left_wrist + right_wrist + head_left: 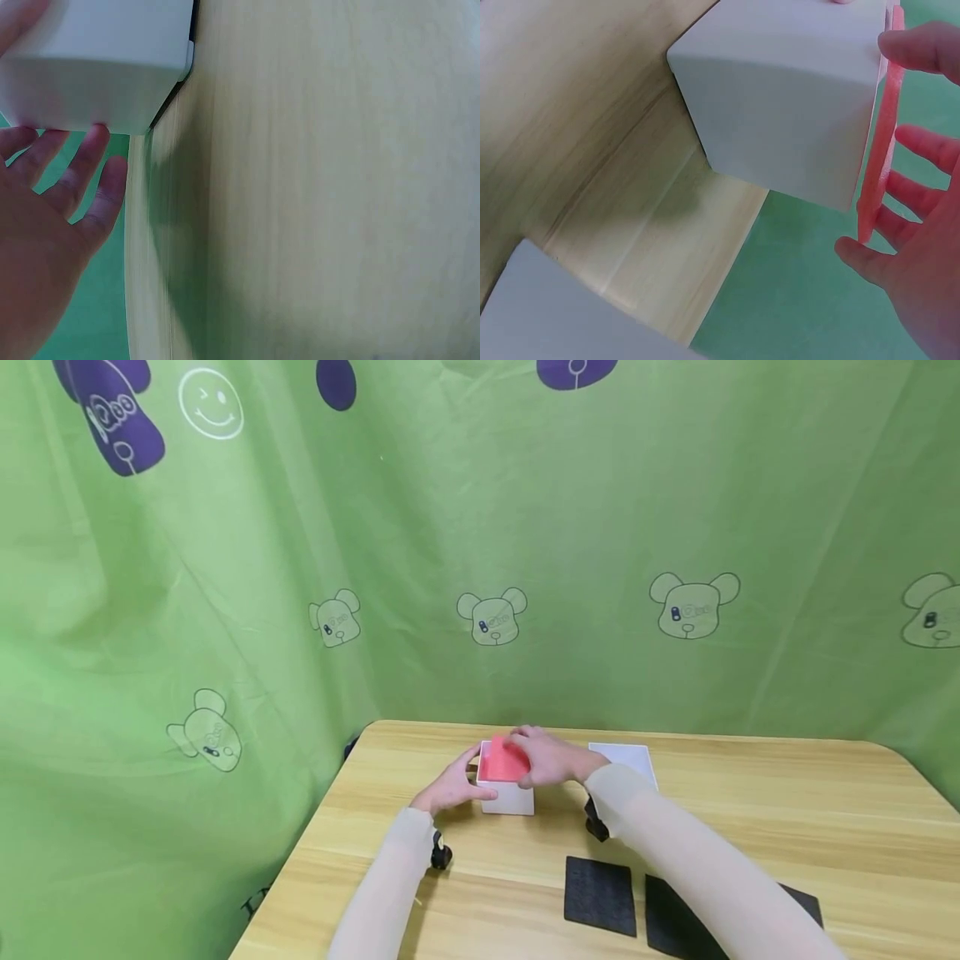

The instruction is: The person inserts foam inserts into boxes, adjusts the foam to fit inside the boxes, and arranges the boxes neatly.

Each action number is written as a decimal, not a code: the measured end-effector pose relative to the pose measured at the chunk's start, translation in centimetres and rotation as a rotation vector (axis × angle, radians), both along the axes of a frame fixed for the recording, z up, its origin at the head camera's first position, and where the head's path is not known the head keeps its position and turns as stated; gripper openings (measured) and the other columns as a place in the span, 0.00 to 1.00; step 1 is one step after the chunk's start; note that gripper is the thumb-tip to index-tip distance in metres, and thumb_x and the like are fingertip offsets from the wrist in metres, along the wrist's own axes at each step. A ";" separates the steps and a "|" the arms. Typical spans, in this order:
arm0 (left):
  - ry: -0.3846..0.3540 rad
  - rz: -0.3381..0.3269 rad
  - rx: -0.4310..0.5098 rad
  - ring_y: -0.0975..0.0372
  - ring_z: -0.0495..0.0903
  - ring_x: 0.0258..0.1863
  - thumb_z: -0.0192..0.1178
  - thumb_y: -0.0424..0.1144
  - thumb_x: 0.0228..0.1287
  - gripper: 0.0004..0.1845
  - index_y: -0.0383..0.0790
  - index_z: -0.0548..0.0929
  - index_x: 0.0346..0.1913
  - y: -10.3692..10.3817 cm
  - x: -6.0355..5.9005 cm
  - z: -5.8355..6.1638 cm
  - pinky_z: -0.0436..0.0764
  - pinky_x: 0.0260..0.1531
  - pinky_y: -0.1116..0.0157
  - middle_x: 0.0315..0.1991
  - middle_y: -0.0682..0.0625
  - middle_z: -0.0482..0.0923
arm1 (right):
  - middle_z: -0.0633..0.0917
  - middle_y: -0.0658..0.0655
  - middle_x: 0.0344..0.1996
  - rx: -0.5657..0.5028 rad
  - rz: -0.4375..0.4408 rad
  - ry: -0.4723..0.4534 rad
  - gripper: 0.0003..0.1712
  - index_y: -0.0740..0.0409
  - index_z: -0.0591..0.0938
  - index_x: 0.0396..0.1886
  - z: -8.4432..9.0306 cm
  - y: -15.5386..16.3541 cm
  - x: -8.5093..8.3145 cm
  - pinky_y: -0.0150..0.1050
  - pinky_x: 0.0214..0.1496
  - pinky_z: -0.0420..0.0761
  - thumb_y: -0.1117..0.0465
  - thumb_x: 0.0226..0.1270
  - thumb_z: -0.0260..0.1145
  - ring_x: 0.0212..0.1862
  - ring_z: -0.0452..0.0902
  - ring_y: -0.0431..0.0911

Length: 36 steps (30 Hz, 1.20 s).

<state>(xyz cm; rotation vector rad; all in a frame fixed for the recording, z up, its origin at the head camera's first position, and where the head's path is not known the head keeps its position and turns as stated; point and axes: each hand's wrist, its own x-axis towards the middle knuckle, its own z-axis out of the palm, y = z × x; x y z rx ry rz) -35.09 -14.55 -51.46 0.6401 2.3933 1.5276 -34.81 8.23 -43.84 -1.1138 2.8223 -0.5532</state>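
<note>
A white box stands on the table towards its back edge, with red inside its open top. At its left side is my left hand, thumb on the front face and fingers touching the side; the left wrist view shows those fingertips against the box wall. My right hand holds a red foam-like sheet at the box's top. In the right wrist view this sheet lies along the box's open edge, the thumb at one end and the fingers spread along it. The box's inside is mostly hidden.
A white lid-like piece lies right of the box, partly behind the right forearm. Nearer the front are a black square sheet and a larger black sheet, partly covered by the right sleeve. A green curtain hangs behind the table.
</note>
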 end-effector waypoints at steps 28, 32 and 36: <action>-0.022 0.013 -0.027 0.53 0.67 0.61 0.72 0.38 0.51 0.54 0.49 0.47 0.75 -0.1 0.1 0.0 0.75 0.53 0.60 0.70 0.46 0.57 | 0.61 0.64 0.68 -0.025 0.022 -0.066 0.38 0.54 0.71 0.66 -1.6 -0.8 -0.8 0.56 0.65 0.62 0.44 0.58 0.67 0.68 0.55 0.59; -0.003 0.012 -0.036 0.53 0.66 0.62 0.72 0.38 0.51 0.54 0.48 0.47 0.75 -0.1 0.1 0.1 0.73 0.56 0.59 0.70 0.46 0.56 | 0.61 0.64 0.69 -0.032 0.031 -0.077 0.37 0.55 0.71 0.66 -1.4 -0.9 -0.7 0.58 0.66 0.60 0.48 0.58 0.68 0.68 0.54 0.60; 0.004 0.012 -0.043 0.53 0.66 0.62 0.72 0.39 0.51 0.54 0.49 0.47 0.75 -0.1 0.1 0.1 0.72 0.56 0.58 0.70 0.46 0.56 | 0.60 0.63 0.69 -0.042 0.023 -0.086 0.38 0.55 0.70 0.66 -1.5 -1.1 -0.8 0.59 0.66 0.59 0.50 0.57 0.68 0.69 0.53 0.60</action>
